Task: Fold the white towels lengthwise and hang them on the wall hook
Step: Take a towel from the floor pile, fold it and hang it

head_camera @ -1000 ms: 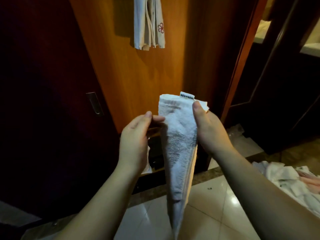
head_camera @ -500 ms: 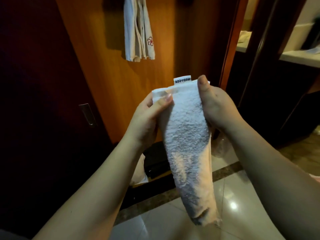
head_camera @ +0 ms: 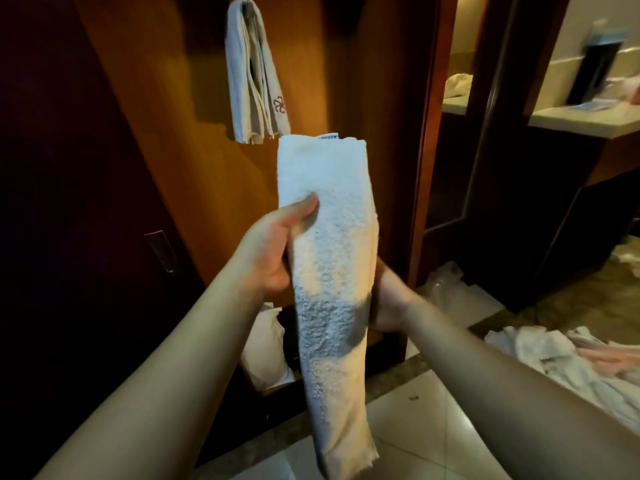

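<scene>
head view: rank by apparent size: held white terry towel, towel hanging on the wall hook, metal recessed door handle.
1. Folded white terry towel, though nearness to the camera inflates it.
2. White towel with red flower emblem hanging on the hook.
3. Metal recessed door handle.

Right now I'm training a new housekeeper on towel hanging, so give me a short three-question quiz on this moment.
1. True or false: the folded white towel in the hands is already on the wall hook.
2. Which grips the towel higher up? A) left hand B) right hand
3. Fill in: the hanging towel on the hook bears a red ____ motif.

Key: 1 false: it is held below and right of the hook. 2 A: thumb on the front, right hand lower, mostly behind the towel. 3 flower.
</scene>
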Demonstrator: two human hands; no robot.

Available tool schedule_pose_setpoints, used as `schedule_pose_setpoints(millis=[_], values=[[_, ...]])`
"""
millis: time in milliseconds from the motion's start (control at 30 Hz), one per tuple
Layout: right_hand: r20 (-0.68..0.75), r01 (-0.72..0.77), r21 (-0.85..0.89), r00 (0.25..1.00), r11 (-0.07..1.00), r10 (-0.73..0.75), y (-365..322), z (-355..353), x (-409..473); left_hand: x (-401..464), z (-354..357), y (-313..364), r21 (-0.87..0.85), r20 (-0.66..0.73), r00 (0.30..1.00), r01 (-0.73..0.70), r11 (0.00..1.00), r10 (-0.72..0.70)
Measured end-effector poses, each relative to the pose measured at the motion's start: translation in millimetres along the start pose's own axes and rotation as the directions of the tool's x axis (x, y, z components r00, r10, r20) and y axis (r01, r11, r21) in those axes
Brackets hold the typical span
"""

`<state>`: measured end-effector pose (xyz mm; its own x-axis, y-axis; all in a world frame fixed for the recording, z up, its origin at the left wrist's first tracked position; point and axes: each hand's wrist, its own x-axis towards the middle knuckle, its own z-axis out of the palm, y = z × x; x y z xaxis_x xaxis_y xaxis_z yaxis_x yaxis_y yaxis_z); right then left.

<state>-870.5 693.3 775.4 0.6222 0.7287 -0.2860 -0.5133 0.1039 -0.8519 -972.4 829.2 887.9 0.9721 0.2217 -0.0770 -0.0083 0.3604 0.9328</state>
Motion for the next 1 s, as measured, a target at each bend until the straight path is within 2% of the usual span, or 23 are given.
schedule_pose_setpoints(millis=[133, 267, 433, 533, 633, 700, 733, 800, 867, 900, 933, 1000], values=[[0.15, -0.064, 0.016, 0.987, 0.998, 0.061, 26.0, -2.4, -14.9, 3.2, -9.9, 20.1, 0.09, -0.08, 0.995, -0.057, 0.994, 0.064], [0.183, 0.058, -0.06, 0.982, 0.997, -0.046, 30.6, -10.3, -26.3, 7.3, -16.9, 32.0, 0.091, -0.197, 0.978, -0.053, 0.994, 0.07], [0.169, 0.253, -0.35, 0.964, 0.902, -0.205, 23.2, -2.3, -31.5, 10.8, -16.4, 35.0, 0.019, -0.288, 0.956, -0.05, 0.999, 0.054], [0.158, 0.271, -0.516, 0.962, 0.813, -0.221, 18.0, 1.8, -35.7, 13.7, -16.0, 37.9, -0.01, -0.328, 0.944, -0.028, 1.0, 0.023], [0.147, 0.249, -0.559, 0.969, 0.791, -0.2, 12.0, 2.8, -40.4, 18.2, -18.3, 40.8, -0.009, -0.345, 0.938, -0.017, 1.0, 0.013], [0.173, 0.218, -0.536, 0.974, 0.815, -0.147, 8.0, 1.7, -41.2, 20.9, -19.4, 42.4, 0.0, -0.359, 0.933, -0.005, 1.0, 0.005], [0.191, 0.17, -0.473, 0.978, 0.865, -0.088, 6.6, -0.2, -41.5, 22.4, -19.5, 43.3, -0.001, -0.366, 0.931, 0.004, 1.0, -0.004], [0.268, 0.0, -0.214, 0.962, 0.977, 0.059, 4.3, -5.5, -41.4, 26.7, -18.5, 45.5, 0.001, -0.378, 0.926, 0.022, 1.0, -0.02], [0.352, -0.131, 0.019, 0.929, 0.991, 0.116, 3.5, -10.8, -39.6, 33.5, -16.7, 47.7, 0.004, -0.392, 0.919, 0.05, 0.999, -0.044], [0.376, -0.146, 0.067, 0.92, 0.987, 0.111, 3.6, -11.9, -38.9, 37.5, -16.3, 47.8, 0.007, -0.398, 0.916, 0.063, 0.998, -0.055], [0.395, -0.145, 0.068, 0.912, 0.987, 0.107, 2.8, -11.7, -39.4, 40.9, -15.3, 47.1, 0.008, -0.4, 0.914, 0.074, 0.997, -0.064], [0.433, -0.142, -0.056, 0.888, 0.988, 0.153, -0.9, -6.2, -42.7, 46.3, -14.6, 42.5, 0.012, -0.418, 0.904, 0.104, 0.995, -0.089]])
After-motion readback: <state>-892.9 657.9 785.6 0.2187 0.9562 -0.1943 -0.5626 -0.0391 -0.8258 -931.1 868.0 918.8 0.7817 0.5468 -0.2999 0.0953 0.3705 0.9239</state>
